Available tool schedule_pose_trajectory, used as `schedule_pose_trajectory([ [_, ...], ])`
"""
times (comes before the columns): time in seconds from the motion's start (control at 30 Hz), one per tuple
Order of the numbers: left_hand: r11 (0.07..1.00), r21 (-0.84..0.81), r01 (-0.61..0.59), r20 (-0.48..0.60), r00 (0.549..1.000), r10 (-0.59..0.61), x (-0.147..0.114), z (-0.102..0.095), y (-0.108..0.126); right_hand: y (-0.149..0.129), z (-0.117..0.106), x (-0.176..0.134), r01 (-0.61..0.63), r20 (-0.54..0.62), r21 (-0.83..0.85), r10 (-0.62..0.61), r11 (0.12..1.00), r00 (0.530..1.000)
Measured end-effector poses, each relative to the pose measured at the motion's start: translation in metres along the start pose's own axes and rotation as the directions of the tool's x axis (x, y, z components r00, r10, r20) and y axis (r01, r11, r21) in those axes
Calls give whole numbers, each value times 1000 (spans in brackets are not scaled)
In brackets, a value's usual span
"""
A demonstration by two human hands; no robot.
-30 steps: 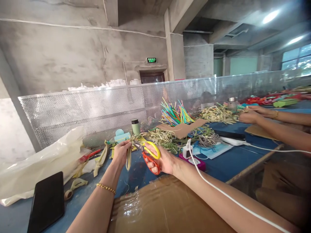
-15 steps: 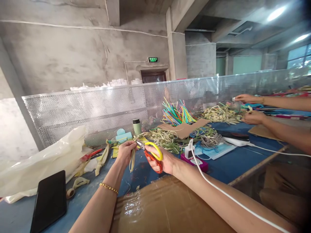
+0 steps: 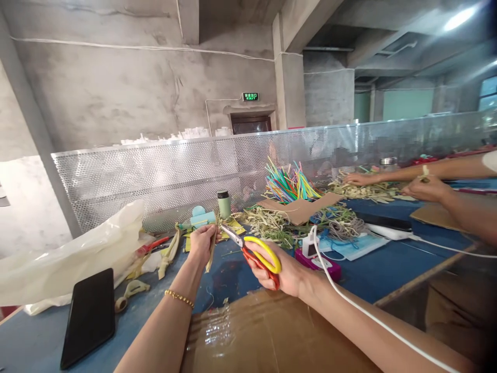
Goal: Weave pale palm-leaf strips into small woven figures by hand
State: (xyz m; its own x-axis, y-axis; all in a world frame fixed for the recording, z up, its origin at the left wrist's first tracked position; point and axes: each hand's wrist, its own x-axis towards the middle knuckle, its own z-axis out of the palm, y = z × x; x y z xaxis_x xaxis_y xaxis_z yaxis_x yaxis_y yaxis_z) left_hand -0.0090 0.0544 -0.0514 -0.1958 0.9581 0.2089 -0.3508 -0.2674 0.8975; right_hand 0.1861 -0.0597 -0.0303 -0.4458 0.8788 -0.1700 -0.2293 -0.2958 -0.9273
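Because the tips of the red-and-yellow scissors point(image 3: 241, 241) sit just beside the thumb and forefinger of the left hand point(image 3: 204, 242), the plainest danger is a nicked fingertip; a slip of the right hand point(image 3: 274, 267), or blades worked too near the pinch, would be the cause. The left grip is pressed together on a slim bundle of pale strips point(image 3: 212, 254), whose loose ends hang below it. The right grip is wrapped round the scissors' handles; the blades look nearly together, and I cannot tell whether any strand lies between them. Too light a pinch might let single strips slide out, and a sideways tug could split them.

Right of the right grip, a white cable point(image 3: 334, 286) runs from a plug on the purple power block point(image 3: 331, 268) and appears to cross the right forearm point(image 3: 337, 313); a sharp pull of that arm could snag it and drag the block over the tabletop point(image 3: 240, 282). Just beyond the left grip stands a green bottle point(image 3: 224, 206), which a forward reach might knock. Past the blades, the loose heap of strips point(image 3: 266, 223) could catch on their tips.
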Motion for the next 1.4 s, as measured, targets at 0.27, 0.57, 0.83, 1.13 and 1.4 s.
schedule_pose_trajectory([
  [0.27,1000,-14,5,-5,1000,-5,-4,8,0,11,-4,14,32,71,-3,-32,999,997],
  [0.57,999,12,-47,3,999,47,-9,14,0,11,-8,21,4,68,35,-7,999,998],
  [0.83,954,229,-194,-18,979,204,-12,16,-1,13,-10,24,8,65,47,-11,999,998],
  [1.13,881,389,-267,-78,944,321,-15,17,-2,15,-8,26,-7,66,23,5,1000,998],
  [1.4,871,421,-254,-78,946,313,-23,22,4,9,2,20,40,17,-6,-40,999,999],
])
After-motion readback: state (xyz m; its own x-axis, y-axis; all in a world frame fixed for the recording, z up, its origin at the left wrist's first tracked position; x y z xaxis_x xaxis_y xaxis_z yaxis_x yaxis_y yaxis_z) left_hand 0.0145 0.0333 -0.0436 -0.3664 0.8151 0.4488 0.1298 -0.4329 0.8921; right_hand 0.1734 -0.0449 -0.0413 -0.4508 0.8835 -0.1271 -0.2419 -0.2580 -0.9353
